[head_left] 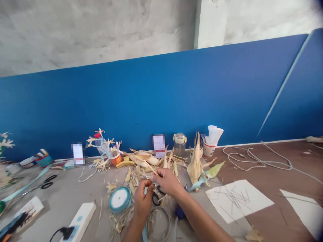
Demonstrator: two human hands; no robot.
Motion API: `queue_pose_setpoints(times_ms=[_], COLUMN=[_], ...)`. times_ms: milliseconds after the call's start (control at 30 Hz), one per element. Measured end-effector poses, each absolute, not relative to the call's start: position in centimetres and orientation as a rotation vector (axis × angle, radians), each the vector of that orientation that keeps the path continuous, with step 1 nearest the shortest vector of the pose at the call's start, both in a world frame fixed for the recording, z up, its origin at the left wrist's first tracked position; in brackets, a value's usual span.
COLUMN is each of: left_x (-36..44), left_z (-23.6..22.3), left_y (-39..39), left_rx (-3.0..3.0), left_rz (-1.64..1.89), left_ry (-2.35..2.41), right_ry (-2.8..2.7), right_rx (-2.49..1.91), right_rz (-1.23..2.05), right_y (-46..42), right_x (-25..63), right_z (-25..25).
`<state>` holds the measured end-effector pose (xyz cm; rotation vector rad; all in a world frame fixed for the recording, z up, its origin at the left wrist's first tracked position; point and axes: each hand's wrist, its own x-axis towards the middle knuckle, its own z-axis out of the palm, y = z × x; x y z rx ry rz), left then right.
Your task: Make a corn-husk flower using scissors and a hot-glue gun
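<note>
Over the middle of the desk my two hands meet, fingertips almost touching. My right hand (pixel 166 181) is closed on a thin pale strip of dried husk (pixel 151 167) that points up and to the left. My left hand (pixel 144 195) is pinched shut close to the strip's lower end. A bit of light blue shows at its fingers, too small to name. Left of it lies a roll of teal ribbon (pixel 120 199). Black-handled scissors (pixel 156 199) are partly hidden beneath my hands. Dried corn husks (pixel 143 158) are heaped just beyond.
A power strip (pixel 82 218) sits at front left, other scissors (pixel 46 182) farther left. Thin dark sticks lie on white paper (pixel 249 198) at right, near a white cable (pixel 272 163). A glass jar (pixel 179 145) and a paper cup (pixel 209 148) stand by the blue partition (pixel 156 101).
</note>
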<state>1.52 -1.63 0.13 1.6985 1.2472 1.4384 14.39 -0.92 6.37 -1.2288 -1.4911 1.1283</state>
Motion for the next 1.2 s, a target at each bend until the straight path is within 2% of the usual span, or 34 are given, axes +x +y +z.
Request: queue_pose_setpoints(times_ms=[300, 733, 1033, 1200], left_x=[1.2, 1.2, 1.2, 1.2], left_z=[0.5, 0.4, 0.7, 0.7], left_y=[-1.0, -1.0, -1.0, -1.1], left_rx=[1.362, 1.083, 1.092, 1.074], left_rz=[1.212, 1.206, 1.202, 1.192], left_ry=[0.861, 0.745, 0.708, 0.695], right_ry=[-1.381, -1.493, -1.408, -1.385], right_rx=[-1.148, -1.16, -1.122, -1.115], right_rz=[1.181, 1.183, 1.401, 1.403], right_y=[-0.4, -0.8, -0.7, -0.5], right_x=[15.0, 15.5, 15.0, 15.1], right_z=[5.8, 6.2, 5.9, 5.6])
